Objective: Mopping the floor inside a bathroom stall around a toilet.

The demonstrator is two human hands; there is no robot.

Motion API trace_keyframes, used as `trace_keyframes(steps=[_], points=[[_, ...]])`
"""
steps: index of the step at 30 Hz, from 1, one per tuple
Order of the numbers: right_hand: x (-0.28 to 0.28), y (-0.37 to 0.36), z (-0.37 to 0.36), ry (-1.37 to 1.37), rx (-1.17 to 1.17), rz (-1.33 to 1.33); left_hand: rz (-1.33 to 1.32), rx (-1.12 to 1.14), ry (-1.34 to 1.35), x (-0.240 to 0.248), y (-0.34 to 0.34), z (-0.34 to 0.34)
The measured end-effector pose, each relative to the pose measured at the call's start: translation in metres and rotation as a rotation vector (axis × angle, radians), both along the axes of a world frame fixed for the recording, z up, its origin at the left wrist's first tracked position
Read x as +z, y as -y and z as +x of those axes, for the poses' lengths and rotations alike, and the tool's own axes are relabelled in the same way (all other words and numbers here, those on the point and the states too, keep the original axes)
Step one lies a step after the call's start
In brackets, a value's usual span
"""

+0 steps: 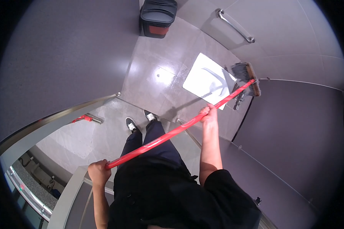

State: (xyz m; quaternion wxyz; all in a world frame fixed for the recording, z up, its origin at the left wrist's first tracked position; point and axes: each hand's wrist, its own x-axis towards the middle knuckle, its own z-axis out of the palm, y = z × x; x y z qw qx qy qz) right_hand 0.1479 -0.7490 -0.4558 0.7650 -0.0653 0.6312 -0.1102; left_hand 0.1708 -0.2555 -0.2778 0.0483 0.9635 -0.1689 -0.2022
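Observation:
A broom with a long red handle (pixel 168 135) slants across my body, held off the floor. My left hand (pixel 99 172) is closed round the lower-left end of the handle. Farther up, my right hand (pixel 209 113) wraps round the shaft, past its middle. The broom head (pixel 253 79), a wooden block with grey bristles, is at the far right by the tiled wall, its bristles facing left. Close to the bristles lies a white squat toilet (pixel 202 74) set in the floor, and the handle crosses in front of its near right corner.
A black bin (pixel 158 17) stands at the back. A metal grab bar (pixel 235 26) is fixed to the far wall, and metal pipework (pixel 239 100) sits beside the toilet. Grey partitions (pixel 294 133) flank the stall. On the left floor lies a red-handled tool (pixel 88 118) with a metal bar.

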Motion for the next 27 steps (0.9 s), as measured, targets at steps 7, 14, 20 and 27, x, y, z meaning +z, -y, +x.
trace_keyframes(steps=[7,14,20,27], points=[[0.005,0.018,0.005,-0.003,-0.017,-0.111,-0.098,-0.031,-0.058,0.024,0.020,-0.003],[-0.095,-0.169,-0.002,-0.015,0.089,0.138,0.294,0.113,-0.054,0.146,-0.028,-0.020],[-0.064,-0.217,0.028,-0.140,0.237,0.499,0.630,0.011,-0.184,0.218,0.003,-0.009],[-0.044,-0.174,0.028,0.044,0.113,0.471,0.349,0.136,-0.020,0.139,-0.063,-0.022]])
